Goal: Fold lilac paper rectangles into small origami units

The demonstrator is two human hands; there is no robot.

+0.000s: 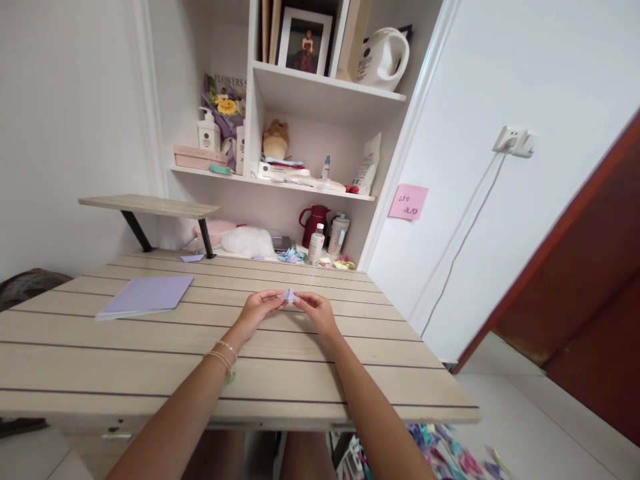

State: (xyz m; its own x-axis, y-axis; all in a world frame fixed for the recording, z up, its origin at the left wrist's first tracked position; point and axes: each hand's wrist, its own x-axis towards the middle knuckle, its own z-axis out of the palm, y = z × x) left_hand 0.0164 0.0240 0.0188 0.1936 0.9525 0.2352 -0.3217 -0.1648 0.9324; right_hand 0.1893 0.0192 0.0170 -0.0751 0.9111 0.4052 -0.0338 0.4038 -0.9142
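Note:
Between my two hands, over the middle of the wooden table [200, 367], is a small folded piece of lilac paper [289, 295]. My left hand [261, 307] pinches its left side, with bracelets round the wrist below. The fingertips of my right hand [316, 308] close on its right side. Exact folds are too small to make out. A stack of lilac paper sheets [147, 295] lies flat on the table to the left of my hands.
A raised wooden shelf [150, 206] on black legs stands at back left, a lilac paper piece [193, 258] beneath it. Along the back are a clear bottle [316, 245], a red jug [314, 225] and folded papers [291, 256]. Colourful paper pieces [440, 450] lie low at right.

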